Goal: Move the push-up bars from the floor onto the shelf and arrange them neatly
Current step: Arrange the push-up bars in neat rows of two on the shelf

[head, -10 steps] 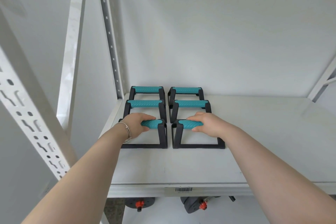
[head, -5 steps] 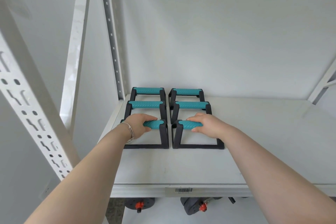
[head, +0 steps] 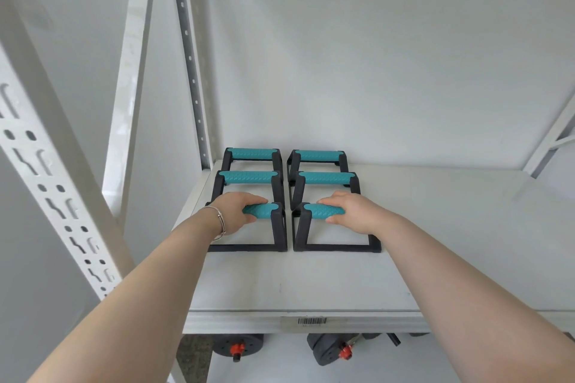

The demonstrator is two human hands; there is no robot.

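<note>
Several black push-up bars with teal grips stand on the white shelf in two columns at its left end. My left hand is wrapped around the teal grip of the front left bar. My right hand grips the handle of the front right bar. Both front bars rest flat on the shelf, side by side with a narrow gap. Behind them stand the middle left bar, the middle right bar, the back left bar and the back right bar, close to the wall.
White perforated uprights frame the shelf on the left, and a brace crosses the right corner. A barcode label is on the shelf's front lip. Below it lie dark dumbbells with orange collars.
Both hands stay on the two front bars, which have shifted at most slightly on the shelf. The view has tilted a little.
</note>
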